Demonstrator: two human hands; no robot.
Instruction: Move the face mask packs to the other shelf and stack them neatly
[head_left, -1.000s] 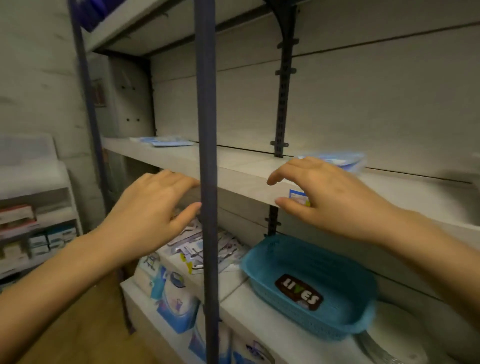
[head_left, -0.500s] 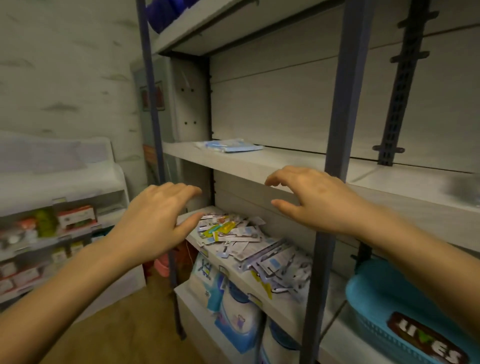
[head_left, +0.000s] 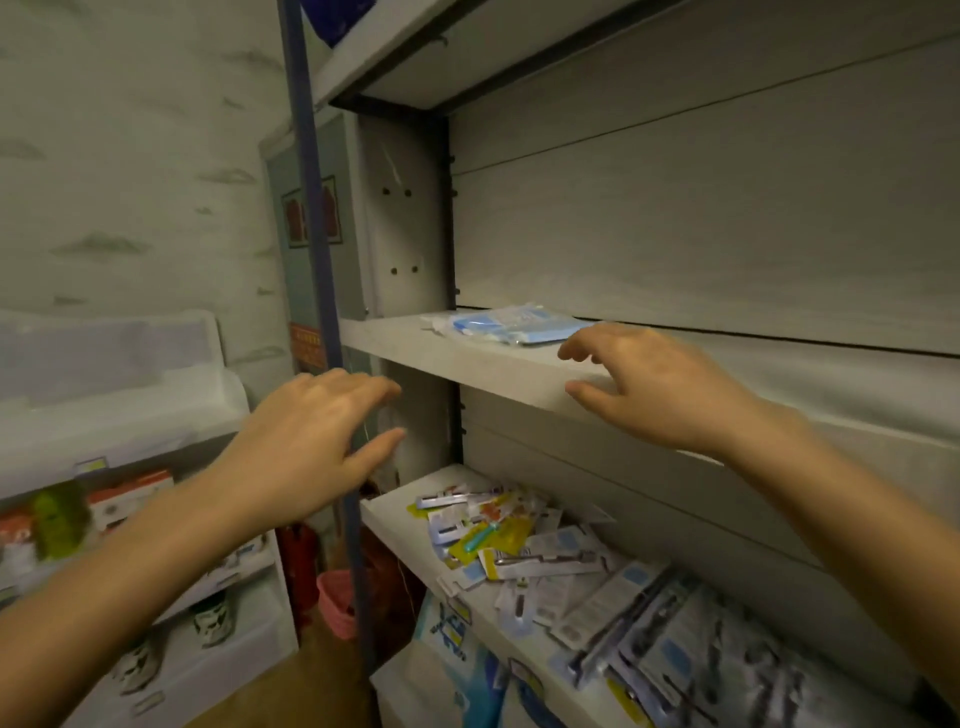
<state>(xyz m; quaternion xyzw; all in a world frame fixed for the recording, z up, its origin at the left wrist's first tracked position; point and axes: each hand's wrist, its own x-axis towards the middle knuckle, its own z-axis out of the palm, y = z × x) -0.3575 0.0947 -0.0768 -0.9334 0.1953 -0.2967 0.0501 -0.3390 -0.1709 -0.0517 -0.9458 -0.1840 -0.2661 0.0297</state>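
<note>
A flat pack of blue face masks in clear wrap lies at the left end of the middle white shelf. My right hand hovers over the shelf's front edge just right of the pack, fingers spread and curled, holding nothing; its fingertips are close to the pack's right end. My left hand is lower and to the left, in front of the blue upright post, fingers apart and empty.
The shelf below holds a heap of small carded packets. Blue-and-white bags sit on the lowest level. A pink basket stands on the floor. A white rack with boxes is at the left.
The view has swung left and nearer to the mask pack. Both empty hands have moved left along the shelf; the right hand is now next to the pack. The blue basket has left the view.
</note>
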